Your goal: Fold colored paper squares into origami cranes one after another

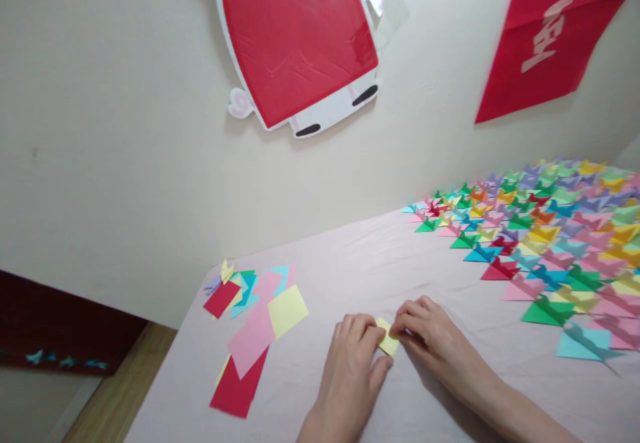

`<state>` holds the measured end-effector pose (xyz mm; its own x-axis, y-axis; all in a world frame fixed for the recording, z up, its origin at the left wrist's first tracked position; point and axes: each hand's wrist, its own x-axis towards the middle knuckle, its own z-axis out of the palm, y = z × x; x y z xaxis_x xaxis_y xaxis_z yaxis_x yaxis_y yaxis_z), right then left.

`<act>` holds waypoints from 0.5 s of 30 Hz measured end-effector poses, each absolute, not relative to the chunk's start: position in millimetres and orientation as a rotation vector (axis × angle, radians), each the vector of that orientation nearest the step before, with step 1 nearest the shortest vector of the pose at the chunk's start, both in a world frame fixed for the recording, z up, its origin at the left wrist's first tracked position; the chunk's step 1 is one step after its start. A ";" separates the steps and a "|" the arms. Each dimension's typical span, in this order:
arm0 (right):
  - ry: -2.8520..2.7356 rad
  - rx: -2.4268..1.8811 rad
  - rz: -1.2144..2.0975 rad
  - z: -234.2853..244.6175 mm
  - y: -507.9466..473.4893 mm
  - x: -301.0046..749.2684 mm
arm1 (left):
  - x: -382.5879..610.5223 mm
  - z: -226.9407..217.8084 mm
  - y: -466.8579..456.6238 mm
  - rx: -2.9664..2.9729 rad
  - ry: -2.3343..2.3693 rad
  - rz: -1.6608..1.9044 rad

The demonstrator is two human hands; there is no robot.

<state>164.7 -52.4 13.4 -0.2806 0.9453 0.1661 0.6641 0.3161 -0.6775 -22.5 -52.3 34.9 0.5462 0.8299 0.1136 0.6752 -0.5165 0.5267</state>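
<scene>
A small folded piece of yellow origami paper [389,340] lies on the pale cloth between my two hands. My left hand [353,360] grips its left side, with the index finger at the upper edge and the thumb at the lower corner. On the opposite side, my right hand [433,336] pinches the upper right edge between thumb and fingers. Parts of the paper are hidden under the fingertips. Left of my left hand are loose paper squares: yellow [289,311], pink [253,338] and red [240,386].
Rows of folded paper birds [547,276] in many colours fill the right side of the cloth-covered surface [340,263]. More paper and a yellow folded piece [227,271] lie at the far left corner. Behind is a wall with a red cartoon cutout [300,36] and a red sheet [545,43].
</scene>
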 end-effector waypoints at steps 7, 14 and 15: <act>-2.028 -1.418 0.746 11.6 -51.6 169.1 | -19.7 33.6 -56.1 2.330 1.268 0.570; -2.005 -1.453 0.789 11.8 -51.5 170.5 | -12.4 28.3 -57.0 2.288 1.366 0.653; -1.996 -1.458 0.789 11.3 -51.0 170.3 | -10.8 26.9 -57.2 2.275 1.395 0.664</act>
<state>170.3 -51.0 11.3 -0.2689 0.9596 0.0831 0.6435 0.2432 -0.7258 -10.8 -57.2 26.9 0.3930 0.8995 0.1907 0.7152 -0.4294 0.5514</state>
